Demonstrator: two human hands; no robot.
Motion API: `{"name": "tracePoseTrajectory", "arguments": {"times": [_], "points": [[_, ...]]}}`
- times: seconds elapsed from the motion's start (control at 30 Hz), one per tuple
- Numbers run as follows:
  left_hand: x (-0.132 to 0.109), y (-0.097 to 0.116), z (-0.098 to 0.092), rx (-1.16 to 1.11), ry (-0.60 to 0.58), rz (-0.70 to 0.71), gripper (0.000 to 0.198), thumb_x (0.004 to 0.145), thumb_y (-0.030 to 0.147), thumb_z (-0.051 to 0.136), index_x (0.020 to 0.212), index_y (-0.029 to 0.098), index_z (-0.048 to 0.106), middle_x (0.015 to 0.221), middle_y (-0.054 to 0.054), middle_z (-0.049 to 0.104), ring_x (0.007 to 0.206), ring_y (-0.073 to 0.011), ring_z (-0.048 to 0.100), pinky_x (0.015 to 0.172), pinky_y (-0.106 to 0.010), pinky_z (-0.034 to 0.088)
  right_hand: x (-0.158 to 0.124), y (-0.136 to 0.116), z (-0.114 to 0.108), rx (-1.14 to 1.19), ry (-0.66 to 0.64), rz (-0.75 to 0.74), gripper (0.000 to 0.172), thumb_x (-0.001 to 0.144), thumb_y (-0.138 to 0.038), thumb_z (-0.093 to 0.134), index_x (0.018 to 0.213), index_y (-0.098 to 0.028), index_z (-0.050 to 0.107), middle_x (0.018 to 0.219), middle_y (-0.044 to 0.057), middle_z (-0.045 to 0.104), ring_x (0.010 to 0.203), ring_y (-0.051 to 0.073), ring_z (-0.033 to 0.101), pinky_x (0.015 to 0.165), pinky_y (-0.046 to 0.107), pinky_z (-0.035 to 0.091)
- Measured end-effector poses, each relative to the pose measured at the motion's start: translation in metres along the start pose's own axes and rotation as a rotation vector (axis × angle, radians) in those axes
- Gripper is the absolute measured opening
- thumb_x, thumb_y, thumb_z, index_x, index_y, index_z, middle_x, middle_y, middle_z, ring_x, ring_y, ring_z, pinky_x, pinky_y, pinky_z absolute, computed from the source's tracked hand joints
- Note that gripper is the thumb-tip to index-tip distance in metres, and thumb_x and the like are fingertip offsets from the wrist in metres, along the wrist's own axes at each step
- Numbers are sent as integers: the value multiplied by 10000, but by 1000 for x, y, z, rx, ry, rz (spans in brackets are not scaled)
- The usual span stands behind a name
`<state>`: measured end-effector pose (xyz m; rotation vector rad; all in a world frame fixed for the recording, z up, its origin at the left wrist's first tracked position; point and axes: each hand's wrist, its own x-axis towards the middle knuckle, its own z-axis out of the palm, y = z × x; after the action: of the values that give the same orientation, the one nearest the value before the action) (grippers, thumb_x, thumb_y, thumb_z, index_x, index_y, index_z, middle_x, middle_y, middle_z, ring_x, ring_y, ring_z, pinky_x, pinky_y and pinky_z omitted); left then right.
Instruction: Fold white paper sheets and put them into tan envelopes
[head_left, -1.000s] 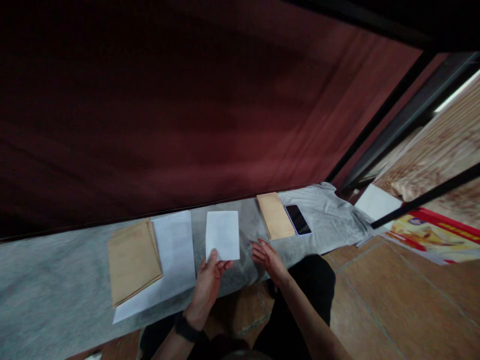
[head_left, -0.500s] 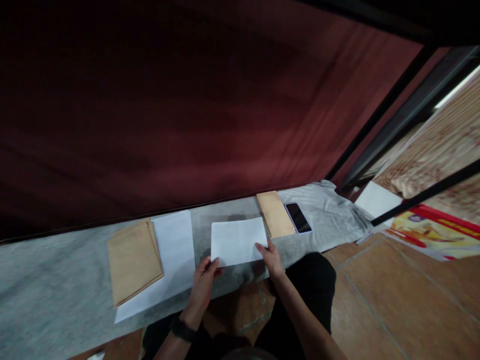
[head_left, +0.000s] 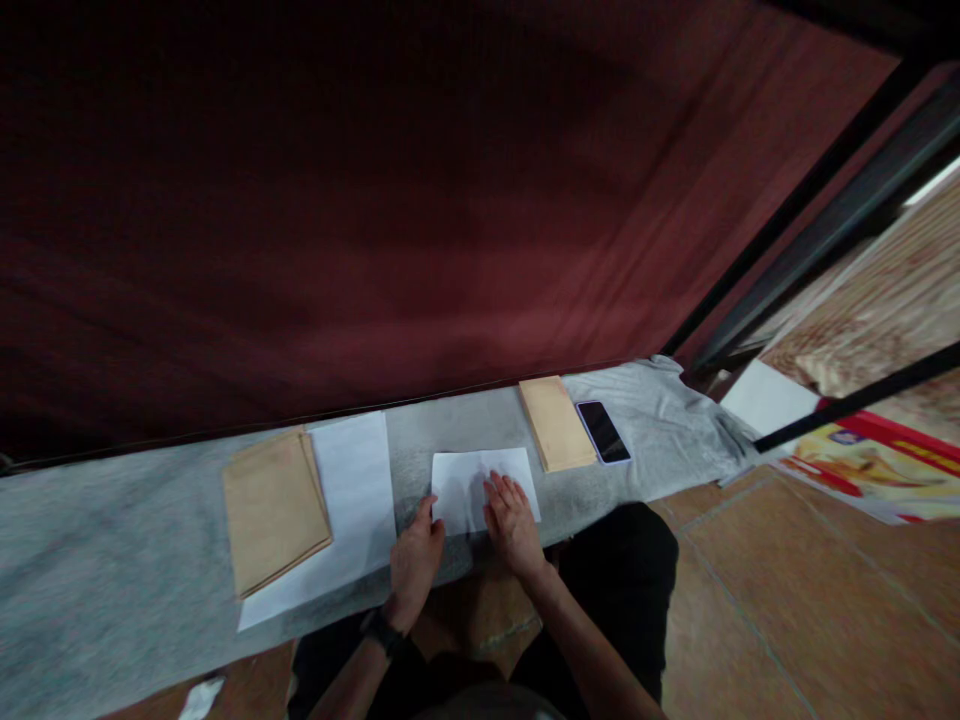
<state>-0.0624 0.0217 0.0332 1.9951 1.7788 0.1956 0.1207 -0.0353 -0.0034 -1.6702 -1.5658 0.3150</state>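
Note:
A folded sheet of white paper (head_left: 461, 480) lies on the grey cloth in front of me. My right hand (head_left: 513, 522) rests flat on the right half of the sheet, fingers stretched out. At the lower left corner is my left hand (head_left: 417, 556), its index finger reaching along the paper's left edge and its other fingers partly curled and hard to see. Left of my hands, a stack of brown envelopes (head_left: 276, 512) sits on larger white sheets (head_left: 360, 500). On the right lies another brown envelope or small stack (head_left: 558, 424).
A phone (head_left: 603, 432) lies beside the right-hand envelopes. The grey cloth (head_left: 112, 560) covers a long narrow bench against a dark red panel (head_left: 420, 250). A black metal bar (head_left: 862, 398) and a colourful printed box or board (head_left: 885, 460) stand at the right, over the tiled floor.
The paper has gone from being held between both hands to lying on the cloth. My right hand has let go of its edge and moved left onto its surface, flat.

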Motion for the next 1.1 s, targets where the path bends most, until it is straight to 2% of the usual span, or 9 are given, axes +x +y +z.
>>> {"name": "tracePoseTrajectory", "arguments": {"times": [0.07,0.13,0.27,0.37,0.43,0.6,0.83,0.97,1.1], "points": [[-4,-2,-2,75,-12,19,416,966,202,465,1380,216,501,995,-72,744,833,-209,711,724,-303,503,-5,-3,7,-178,-66,-77,456,990,-201,445,1441,-202,513,1489,91,522,1411,238,430,1203,488,282],[-8,-1,-3,162,57,83,395,972,193,430,1357,188,519,1043,-98,724,891,-223,700,775,-329,518,-8,-2,10,-313,-91,-125,465,1005,-217,436,1466,-190,484,1481,92,531,1398,224,451,1206,466,287],[-8,15,6,199,270,427,401,993,234,384,1356,138,526,1253,-166,635,1168,-279,606,980,-440,484,-8,1,9,-390,-100,-172,472,1015,-245,430,1482,-187,464,1480,83,532,1395,227,457,1204,460,297],[6,32,26,130,173,749,438,1006,272,395,1418,156,488,1458,-145,529,1372,-253,467,1100,-435,421,-8,4,9,-382,-98,-191,497,989,-205,439,1482,-145,455,1475,110,535,1400,233,450,1197,466,320],[21,36,39,157,112,845,446,1013,278,380,1426,148,490,1494,-137,509,1417,-253,422,1140,-461,382,-11,4,11,-363,-98,-209,497,968,-197,467,1460,-122,480,1446,132,560,1386,238,466,1185,464,347],[53,28,47,230,88,864,497,1040,306,282,1488,141,419,1538,-116,466,1446,-207,388,1173,-442,348,-30,-2,8,-314,-124,-248,467,947,-166,504,1413,-154,534,1371,107,626,1342,247,512,1168,475,382],[72,28,51,293,159,823,547,1031,347,292,1539,148,341,1584,-92,395,1484,-215,321,1213,-451,282,-48,-18,-4,-334,-147,-233,517,962,-158,501,1476,-154,450,1484,97,527,1368,239,482,1173,459,389],[79,37,56,325,155,755,551,1027,366,297,1527,148,373,1584,-93,390,1483,-237,326,1216,-470,271,-49,-17,-6,-328,-170,-220,524,964,-166,514,1483,-159,440,1485,92,527,1368,226,482,1169,447,399],[70,37,53,332,145,717,553,1024,378,315,1521,147,386,1587,-97,386,1489,-254,310,1211,-478,276,-46,-17,-10,-286,-178,-203,491,969,-162,506,1459,-185,478,1453,80,562,1347,218,508,1161,450,407]]}}
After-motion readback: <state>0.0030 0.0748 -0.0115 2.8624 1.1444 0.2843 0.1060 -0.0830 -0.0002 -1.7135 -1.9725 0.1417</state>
